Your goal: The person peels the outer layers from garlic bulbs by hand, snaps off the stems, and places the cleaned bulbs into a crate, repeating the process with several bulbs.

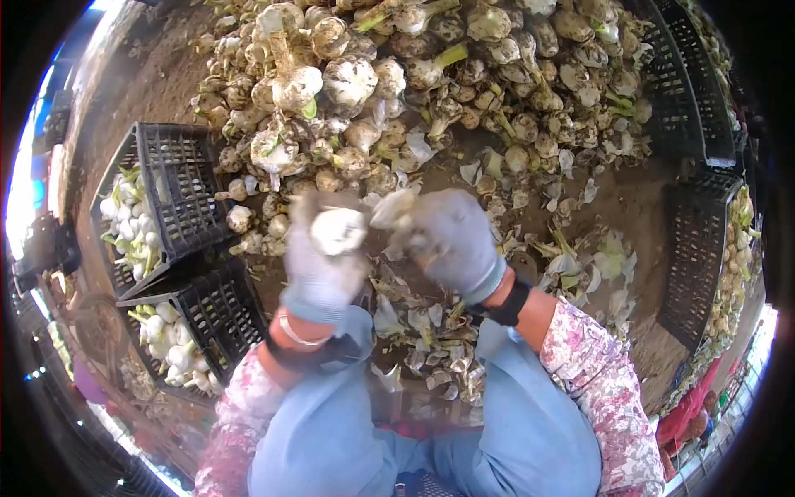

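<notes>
My left hand [319, 269], in a pale work glove, is closed around a white garlic bulb [338, 231] whose clean face points up. Close by on the right, my gloved right hand [453, 240] is curled shut, somewhat smeared by motion. A pale piece, perhaps garlic skin [392, 209], shows at its fingertips; what lies inside the fist is hidden. The two hands are apart, above the ground in front of my knees. Beyond them spreads a big heap of soil-stained garlic bulbs [349, 83].
Black plastic crates [184, 186] with cleaned white garlic [170, 344] stand at the left. More black crates [691, 257] line the right side, with garlic [733, 265] behind them. Peeled skins [426, 319] and leaf scraps [613, 257] litter the ground between and beside my legs.
</notes>
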A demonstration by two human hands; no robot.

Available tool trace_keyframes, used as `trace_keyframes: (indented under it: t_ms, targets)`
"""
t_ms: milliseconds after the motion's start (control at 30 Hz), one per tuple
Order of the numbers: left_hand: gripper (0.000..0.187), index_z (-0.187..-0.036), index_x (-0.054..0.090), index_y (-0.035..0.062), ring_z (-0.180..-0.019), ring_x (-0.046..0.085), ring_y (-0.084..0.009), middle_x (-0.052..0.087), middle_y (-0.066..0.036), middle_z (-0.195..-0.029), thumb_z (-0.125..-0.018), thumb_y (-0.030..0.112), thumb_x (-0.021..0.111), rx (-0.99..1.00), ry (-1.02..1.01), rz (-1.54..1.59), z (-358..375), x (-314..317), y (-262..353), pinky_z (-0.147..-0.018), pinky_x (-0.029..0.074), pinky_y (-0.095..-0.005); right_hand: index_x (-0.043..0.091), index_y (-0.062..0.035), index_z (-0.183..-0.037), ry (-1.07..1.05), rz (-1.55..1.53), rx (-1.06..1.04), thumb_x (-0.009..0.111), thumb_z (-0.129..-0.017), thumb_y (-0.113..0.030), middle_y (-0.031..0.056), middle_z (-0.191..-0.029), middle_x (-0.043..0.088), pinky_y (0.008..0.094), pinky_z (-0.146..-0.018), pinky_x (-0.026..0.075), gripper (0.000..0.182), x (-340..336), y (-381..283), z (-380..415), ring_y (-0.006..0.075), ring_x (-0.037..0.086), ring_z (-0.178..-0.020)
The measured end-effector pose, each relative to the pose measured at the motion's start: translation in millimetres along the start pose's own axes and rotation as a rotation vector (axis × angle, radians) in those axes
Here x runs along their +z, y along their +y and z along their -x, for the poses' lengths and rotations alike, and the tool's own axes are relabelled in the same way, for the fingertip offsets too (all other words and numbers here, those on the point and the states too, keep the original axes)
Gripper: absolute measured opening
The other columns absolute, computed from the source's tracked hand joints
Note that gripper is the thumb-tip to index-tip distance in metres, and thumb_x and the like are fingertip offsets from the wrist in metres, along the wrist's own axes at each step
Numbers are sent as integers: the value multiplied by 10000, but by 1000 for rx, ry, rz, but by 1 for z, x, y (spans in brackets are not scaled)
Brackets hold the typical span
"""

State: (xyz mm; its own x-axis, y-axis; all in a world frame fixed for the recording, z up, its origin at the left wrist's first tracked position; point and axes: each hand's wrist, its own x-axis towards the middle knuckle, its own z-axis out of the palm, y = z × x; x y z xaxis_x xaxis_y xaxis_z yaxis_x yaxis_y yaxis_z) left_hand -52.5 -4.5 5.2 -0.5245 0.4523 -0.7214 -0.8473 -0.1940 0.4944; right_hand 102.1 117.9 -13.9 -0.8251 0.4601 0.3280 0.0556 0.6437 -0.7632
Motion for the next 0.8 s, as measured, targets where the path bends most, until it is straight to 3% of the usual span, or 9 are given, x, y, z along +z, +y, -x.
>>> trace_keyframes:
  t_ms: [133,233,367,433,467,500,533,600,800]
  targets:
    - [417,-1052,587,-3,-959,626,-315,635,-163,-995,-909,388,600,574,-151,124,-5,-57,133,-931,533,-468,661,-70,-1006,-124,-237,507,747,-787,-135,82,-910,643,369,-742,503,244,-6,25,37,266,637,-839]
    - [786,-1354,418,-44,-1287,468,-362,487,-256,-1346,-811,436,721,385,-569,427,9,-81,196,-1097,424,-465,653,-51,-1141,-270,-764,846,726,-862,-228,87,-1007,660,320,-816,505,338,-1,23,51,189,636,-901]
    - [845,-1402,424,47,-1284,468,-299,483,-179,-1383,-789,534,742,356,-186,-288,23,-26,75,-1036,459,-434,546,-30,-1285,-303,-730,761,681,-887,-252,131,-1175,589,315,-928,478,475,-2,-9,30,221,589,-1059]
    - [608,-1286,551,44,-1093,599,-223,584,-85,-1281,-766,230,804,373,-625,-1145,33,8,29,-891,510,-354,509,-19,-1312,-258,-803,682,671,-905,-282,131,-1192,579,321,-944,473,511,1,-14,28,219,577,-1090]
    - [621,-1239,596,56,-1029,623,-223,631,-93,-1206,-689,184,855,531,-749,-1301,37,17,12,-836,519,-316,490,-14,-1325,-230,-839,641,666,-914,-297,131,-1201,575,323,-952,471,529,0,-15,28,218,571,-1106]
    - [535,-1170,639,66,-970,649,-221,665,-102,-1116,-695,171,862,704,-876,-1366,33,15,-2,-835,522,-304,460,-9,-1344,-280,-1032,791,643,-944,-357,109,-1211,576,327,-964,470,560,-8,-21,28,194,573,-1119]
    - [494,-1125,657,49,-915,659,-169,684,-94,-1010,-705,201,869,420,-723,-1239,40,11,-12,-822,509,-280,463,-11,-1343,-284,-1194,842,632,-951,-371,104,-1226,572,324,-971,467,558,-14,-28,25,185,571,-1127]
    - [483,-1141,646,26,-896,677,-194,695,-102,-1007,-726,156,854,392,-817,-1259,42,14,-6,-817,518,-293,468,-15,-1340,-284,-1528,936,612,-964,-399,92,-1255,565,319,-985,461,556,-24,-40,16,167,566,-1143]
    - [444,-1163,666,0,-855,665,-134,707,-70,-1025,-787,174,826,267,-945,-969,34,8,-14,-777,514,-266,433,-16,-1402,-389,-1805,744,616,-951,-418,75,-1342,542,333,-1058,410,632,-25,-40,25,156,549,-1195]
